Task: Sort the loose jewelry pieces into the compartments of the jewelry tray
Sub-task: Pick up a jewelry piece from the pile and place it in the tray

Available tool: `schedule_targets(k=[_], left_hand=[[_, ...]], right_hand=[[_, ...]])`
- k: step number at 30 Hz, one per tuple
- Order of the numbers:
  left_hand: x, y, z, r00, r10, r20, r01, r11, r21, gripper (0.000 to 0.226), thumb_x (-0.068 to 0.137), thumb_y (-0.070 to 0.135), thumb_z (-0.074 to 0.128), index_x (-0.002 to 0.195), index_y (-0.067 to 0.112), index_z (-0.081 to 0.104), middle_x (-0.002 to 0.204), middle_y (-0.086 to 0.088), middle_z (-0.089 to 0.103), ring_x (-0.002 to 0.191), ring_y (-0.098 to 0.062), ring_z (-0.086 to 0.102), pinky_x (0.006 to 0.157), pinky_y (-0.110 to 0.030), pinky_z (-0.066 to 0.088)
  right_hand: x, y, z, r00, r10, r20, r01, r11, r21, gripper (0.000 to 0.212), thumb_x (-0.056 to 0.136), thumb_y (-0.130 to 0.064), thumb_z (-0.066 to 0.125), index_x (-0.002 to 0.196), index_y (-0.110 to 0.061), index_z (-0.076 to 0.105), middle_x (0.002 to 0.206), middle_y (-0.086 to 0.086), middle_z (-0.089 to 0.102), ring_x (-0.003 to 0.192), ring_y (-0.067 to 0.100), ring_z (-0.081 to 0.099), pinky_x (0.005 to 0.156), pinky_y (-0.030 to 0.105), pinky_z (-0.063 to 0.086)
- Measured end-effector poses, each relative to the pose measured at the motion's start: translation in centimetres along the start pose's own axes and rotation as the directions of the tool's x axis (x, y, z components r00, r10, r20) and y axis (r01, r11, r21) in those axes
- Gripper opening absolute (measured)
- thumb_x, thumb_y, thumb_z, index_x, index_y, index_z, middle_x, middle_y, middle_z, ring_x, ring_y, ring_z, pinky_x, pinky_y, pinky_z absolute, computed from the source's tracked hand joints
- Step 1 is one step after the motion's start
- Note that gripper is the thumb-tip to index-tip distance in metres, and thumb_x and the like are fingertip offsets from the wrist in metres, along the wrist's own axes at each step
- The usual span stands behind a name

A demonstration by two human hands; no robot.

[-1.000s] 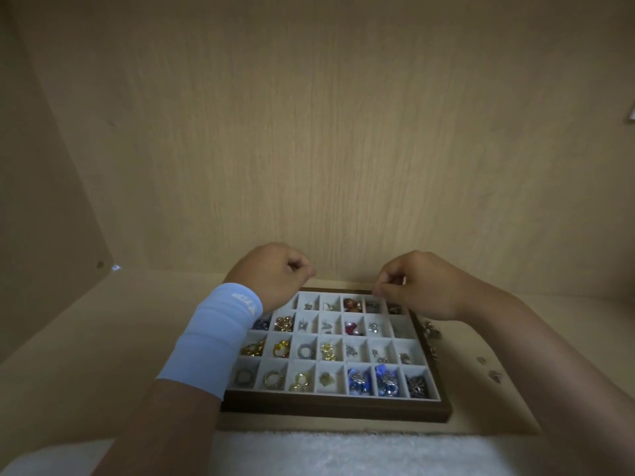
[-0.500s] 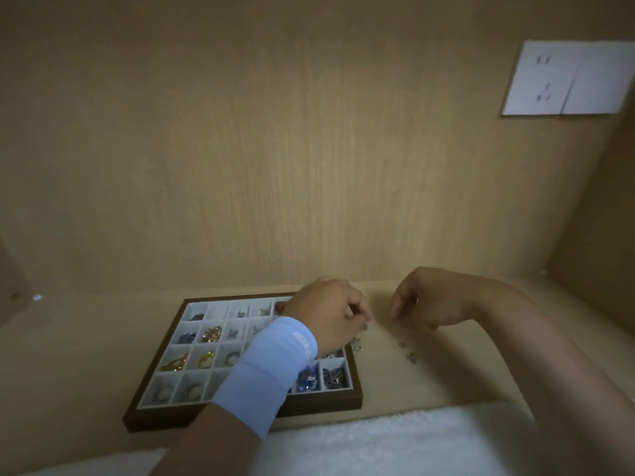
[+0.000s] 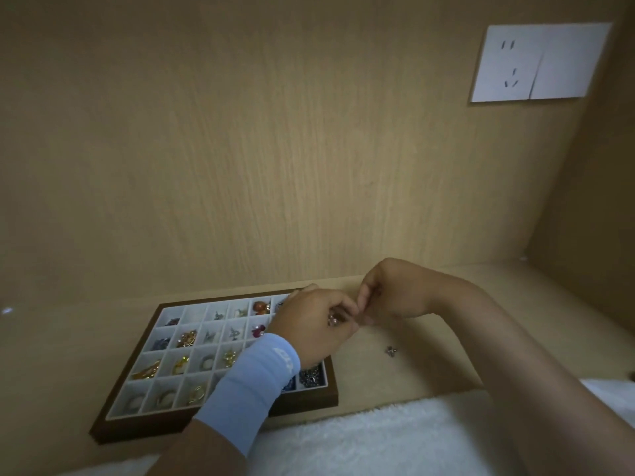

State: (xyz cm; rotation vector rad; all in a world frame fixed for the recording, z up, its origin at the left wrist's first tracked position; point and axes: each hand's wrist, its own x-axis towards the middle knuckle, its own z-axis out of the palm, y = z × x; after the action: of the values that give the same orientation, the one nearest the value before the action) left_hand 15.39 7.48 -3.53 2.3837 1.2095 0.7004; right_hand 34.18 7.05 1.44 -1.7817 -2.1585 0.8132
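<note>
A dark-framed jewelry tray (image 3: pixel 137 348) with white compartments lies on the wooden shelf at lower left, holding rings, gold pieces and coloured stones. My left hand (image 3: pixel 309 329), with a light blue wrist sleeve, hovers over the tray's right side and pinches a small pinkish jewelry piece (image 3: pixel 334 319). My right hand (image 3: pixel 388 293) is beside it, fingertips curled and touching the left fingers at the same piece. One small loose piece (image 3: pixel 391 351) lies on the shelf to the right of the tray.
A white fluffy cloth (image 3: pixel 360 441) runs along the shelf's front edge. A white wall socket plate (image 3: pixel 536 61) sits high on the back panel at right. Wooden panels close in behind and at the right side.
The view swung right, so the tray now sits at left. Both hands came off the tray's far row and met over its right edge, the left now holding a small piece.
</note>
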Motion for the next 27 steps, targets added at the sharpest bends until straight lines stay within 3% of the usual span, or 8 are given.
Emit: schedule_targets(k=[8, 14, 18, 20, 23, 27], left_hand=[[0.3, -0.1, -1.8, 0.969, -0.224, -0.103, 0.178, 0.924, -0.339, 0.008, 0.084, 0.032, 0.071, 0.087, 0.032, 0.064, 0.084, 0.008, 0.073, 0.082, -0.007, 0.067, 0.084, -0.035, 0.055], [-0.6, -0.7, -4.1, 0.950, -0.312, -0.027, 0.267, 0.852, -0.449, 0.009, 0.090, 0.028, 0.067, 0.090, 0.024, 0.075, 0.086, 0.011, 0.075, 0.088, -0.001, 0.067, 0.088, -0.026, 0.048], [-1.6, -1.3, -5.8, 0.934, -0.356, -0.008, 0.303, 0.806, -0.508, 0.013, 0.092, 0.027, 0.064, 0.096, 0.021, 0.075, 0.071, 0.016, 0.072, 0.069, 0.001, 0.062, 0.068, -0.017, 0.046], [-2.3, -1.9, -6.7, 0.928, -0.372, 0.020, 0.330, 0.796, -0.507, 0.015, 0.093, 0.030, 0.062, 0.095, 0.023, 0.076, 0.069, 0.016, 0.071, 0.070, -0.004, 0.061, 0.067, -0.019, 0.048], [-3.2, -3.3, -8.2, 0.912, -0.409, 0.009, 0.346, 0.758, -0.554, 0.013, 0.089, 0.030, 0.067, 0.093, 0.022, 0.077, 0.072, 0.008, 0.073, 0.073, -0.012, 0.063, 0.079, -0.031, 0.055], [-3.8, -5.0, -10.4, 0.885, -0.458, -0.080, 0.303, 0.699, -0.648, 0.006, 0.085, 0.025, 0.073, 0.090, 0.021, 0.075, 0.064, 0.012, 0.070, 0.063, -0.004, 0.062, 0.063, -0.017, 0.049]], right_hand=[[0.6, -0.8, 1.2, 0.969, -0.143, -0.204, 0.201, 0.932, 0.303, 0.018, 0.084, 0.001, 0.073, 0.098, -0.011, 0.073, 0.075, 0.000, 0.070, 0.060, -0.002, 0.060, 0.055, 0.010, 0.043], [1.1, -2.2, 2.9, 0.904, -0.249, -0.349, 0.354, 0.892, 0.281, 0.021, 0.087, -0.009, 0.075, 0.100, -0.025, 0.071, 0.082, 0.000, 0.074, 0.063, 0.001, 0.061, 0.062, 0.016, 0.048], [1.3, -3.9, 3.9, 0.861, -0.294, -0.415, 0.415, 0.878, 0.239, 0.020, 0.087, -0.012, 0.073, 0.098, -0.029, 0.073, 0.086, -0.007, 0.074, 0.054, 0.008, 0.054, 0.056, 0.026, 0.048], [1.7, -4.9, 4.3, 0.851, -0.324, -0.413, 0.436, 0.874, 0.213, 0.020, 0.086, -0.014, 0.075, 0.097, -0.031, 0.073, 0.088, -0.008, 0.073, 0.052, 0.008, 0.052, 0.054, 0.024, 0.047], [2.5, -6.8, 4.8, 0.844, -0.356, -0.401, 0.468, 0.854, 0.228, 0.017, 0.086, -0.013, 0.075, 0.098, -0.026, 0.074, 0.089, -0.005, 0.073, 0.050, 0.002, 0.051, 0.053, 0.016, 0.042], [3.8, -9.9, 4.9, 0.834, -0.366, -0.412, 0.475, 0.856, 0.201, 0.013, 0.085, -0.016, 0.077, 0.097, -0.020, 0.077, 0.086, -0.004, 0.073, 0.053, -0.005, 0.055, 0.056, 0.008, 0.040]])
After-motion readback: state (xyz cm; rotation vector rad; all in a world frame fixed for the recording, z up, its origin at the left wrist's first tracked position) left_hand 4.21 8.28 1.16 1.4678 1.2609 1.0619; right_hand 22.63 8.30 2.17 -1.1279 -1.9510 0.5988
